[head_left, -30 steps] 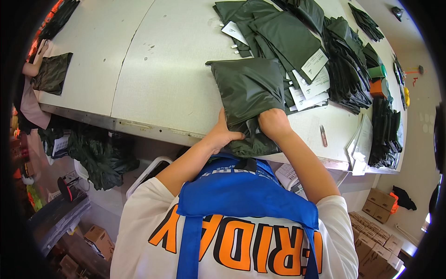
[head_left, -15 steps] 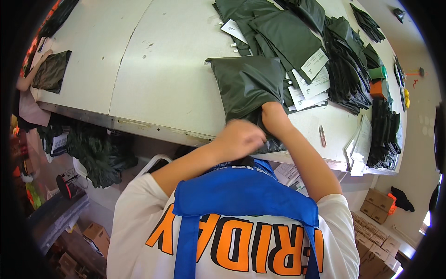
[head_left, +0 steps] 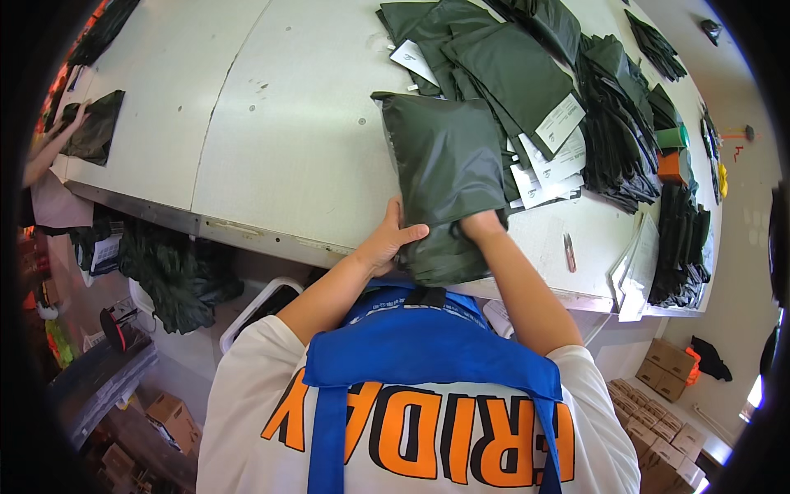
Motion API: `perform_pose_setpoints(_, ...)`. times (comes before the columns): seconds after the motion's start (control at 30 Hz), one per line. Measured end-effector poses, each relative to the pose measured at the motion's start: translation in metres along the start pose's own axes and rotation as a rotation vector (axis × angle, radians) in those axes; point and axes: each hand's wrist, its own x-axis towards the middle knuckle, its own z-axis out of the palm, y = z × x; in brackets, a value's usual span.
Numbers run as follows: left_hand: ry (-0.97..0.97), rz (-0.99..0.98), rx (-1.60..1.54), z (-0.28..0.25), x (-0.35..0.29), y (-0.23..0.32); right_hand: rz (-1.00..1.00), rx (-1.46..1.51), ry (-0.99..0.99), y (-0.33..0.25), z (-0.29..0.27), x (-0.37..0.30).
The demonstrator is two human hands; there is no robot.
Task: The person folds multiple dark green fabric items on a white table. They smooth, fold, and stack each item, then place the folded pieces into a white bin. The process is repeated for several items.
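Note:
A dark green, shiny folded fabric piece (head_left: 448, 152) lies at the front edge of the table. Its near end (head_left: 444, 255) bulges toward me over that edge. My left hand (head_left: 387, 239) grips its left side, thumb on top and the other fingers partly behind it. On the other side, my right hand (head_left: 484, 224) is tucked under a fold of the fabric, which hides its fingers. Just beyond, a loose pile of similar dark green pieces (head_left: 518, 74) carries white printed tags (head_left: 559, 123).
More dark pieces are stacked (head_left: 613, 123) along the right, near a green roll (head_left: 672, 137) and an orange box (head_left: 671, 166). A small slim tool (head_left: 569, 252) and paper sheets (head_left: 632, 267) lie near the right front edge. At far left, another person's hand (head_left: 78, 119) handles a dark piece.
My left hand has moved from across the near end to the left side of the fabric. The piece is now narrower and its near end sticks out toward me. My right hand has slid under the fold.

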Motion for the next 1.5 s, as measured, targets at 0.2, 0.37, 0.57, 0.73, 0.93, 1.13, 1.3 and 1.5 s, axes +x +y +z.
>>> perform_pose_setpoints(0.2,0.152,0.06,0.129,0.003,0.005,0.002,-0.066,-0.435,-0.002,-0.001,0.041,0.029)
perform_pose_setpoints(0.37,0.139,-0.017,0.407,-0.016,0.004,0.026,-0.241,-0.032,0.014,-0.044,0.002,0.06)
perform_pose_setpoints(0.57,0.052,-0.28,0.447,-0.02,-0.006,0.058,-0.255,-0.232,0.012,-0.056,0.012,0.06)
perform_pose_setpoints(0.73,0.162,-0.07,0.417,-0.021,-0.004,0.03,-0.242,-0.215,0.022,-0.06,0.019,0.073)
perform_pose_setpoints(0.93,0.163,-0.019,0.463,-0.046,0.003,0.037,-0.033,-0.006,-0.299,-0.071,0.015,0.087)
perform_pose_setpoints(1.13,0.308,0.039,0.919,-0.054,-0.028,0.024,-0.039,0.609,-0.437,-0.066,-0.061,-0.01)
perform_pose_setpoints(1.3,0.369,-0.055,1.093,-0.034,-0.034,0.033,0.731,0.572,-0.015,0.001,-0.013,-0.015)
perform_pose_setpoints(1.5,0.338,-0.014,1.033,-0.068,-0.053,0.004,0.613,0.496,0.058,-0.036,-0.011,-0.046)
